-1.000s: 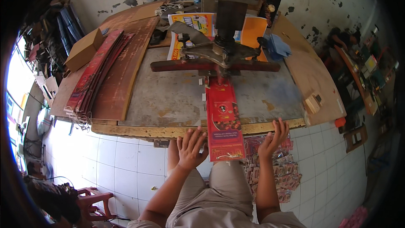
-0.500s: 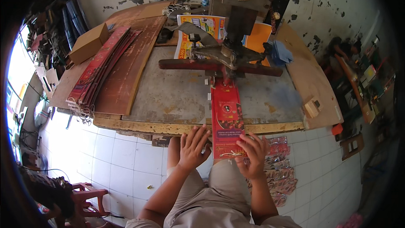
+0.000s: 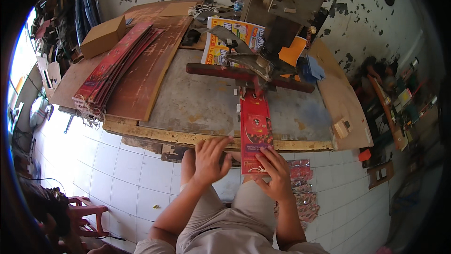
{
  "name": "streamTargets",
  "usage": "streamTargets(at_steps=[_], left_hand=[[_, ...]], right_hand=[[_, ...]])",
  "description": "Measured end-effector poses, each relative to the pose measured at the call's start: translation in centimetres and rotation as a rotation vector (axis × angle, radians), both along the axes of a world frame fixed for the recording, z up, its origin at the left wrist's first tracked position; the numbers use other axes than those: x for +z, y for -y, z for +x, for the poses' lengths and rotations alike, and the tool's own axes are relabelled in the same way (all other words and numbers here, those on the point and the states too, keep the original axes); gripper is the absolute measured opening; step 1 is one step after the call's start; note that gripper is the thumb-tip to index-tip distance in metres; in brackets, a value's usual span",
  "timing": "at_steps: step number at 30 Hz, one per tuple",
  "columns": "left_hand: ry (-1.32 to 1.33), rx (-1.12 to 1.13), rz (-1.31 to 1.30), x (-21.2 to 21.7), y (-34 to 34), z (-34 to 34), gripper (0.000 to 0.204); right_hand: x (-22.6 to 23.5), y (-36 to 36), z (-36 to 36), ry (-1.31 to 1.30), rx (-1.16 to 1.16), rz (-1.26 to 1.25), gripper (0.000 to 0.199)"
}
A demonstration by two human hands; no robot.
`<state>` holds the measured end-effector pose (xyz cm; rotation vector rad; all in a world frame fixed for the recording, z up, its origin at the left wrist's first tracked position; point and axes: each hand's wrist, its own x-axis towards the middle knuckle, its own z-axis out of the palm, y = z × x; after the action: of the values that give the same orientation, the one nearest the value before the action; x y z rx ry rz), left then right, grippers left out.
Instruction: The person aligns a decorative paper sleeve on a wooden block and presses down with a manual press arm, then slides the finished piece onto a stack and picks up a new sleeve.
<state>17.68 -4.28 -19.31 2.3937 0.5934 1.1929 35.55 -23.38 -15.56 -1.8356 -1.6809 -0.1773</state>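
Note:
A long red printed strip (image 3: 257,125), perhaps card or plastic, lies on the grey metal tabletop, its near end jutting past the front edge with a white string at that end. Its far end runs under the press head with a dark red crossbar (image 3: 213,71). My right hand (image 3: 276,174) grips the strip's near right corner, fingers on top and thumb low by the end. To the left of the strip, my left hand (image 3: 211,160) hovers by the table's front edge, fingers stretched out and holding nothing.
Left on the table lie a stack of similar red strips (image 3: 112,66) with strings and a cardboard box (image 3: 103,37). A small wooden block (image 3: 342,128) sits at the right. Shiny packets (image 3: 303,202) lie on the tiled floor. A red stool (image 3: 87,214) stands lower left, beside another person.
The view has tilted slightly. My right hand's fingers reach a little further over the strip. My left hand's fingers have drawn closer together; the strip stays under the press.

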Motion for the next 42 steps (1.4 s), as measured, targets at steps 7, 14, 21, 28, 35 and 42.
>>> streamTargets(at_steps=[7,14,21,28,35,42], left_hand=[[-0.148,-0.035,0.018,4.8,-7.6,2.5,0.035],[-0.409,0.013,0.163,2.7,-17.7,11.1,0.041],[-0.374,0.153,0.279,-0.2,-27.0,20.9,0.04],[-0.27,0.214,0.394,-2.4,-33.5,28.1,0.029],[-0.289,0.164,0.38,-2.1,-33.6,30.1,0.031],[-0.29,0.132,0.391,-0.9,-34.6,31.2,0.034]], right_hand=[[-0.8,0.3,0.2,-0.053,0.017,-0.035,0.067],[0.2,0.5,0.3,-0.062,0.01,-0.092,0.063],[-0.2,0.2,0.8,-0.101,0.04,-0.105,0.063],[-1.0,0.4,1.2,-0.144,0.064,-0.123,0.063],[-0.4,0.3,1.5,-0.146,0.064,-0.148,0.063],[-0.1,-1.0,2.9,-0.064,0.023,-0.159,0.065]])
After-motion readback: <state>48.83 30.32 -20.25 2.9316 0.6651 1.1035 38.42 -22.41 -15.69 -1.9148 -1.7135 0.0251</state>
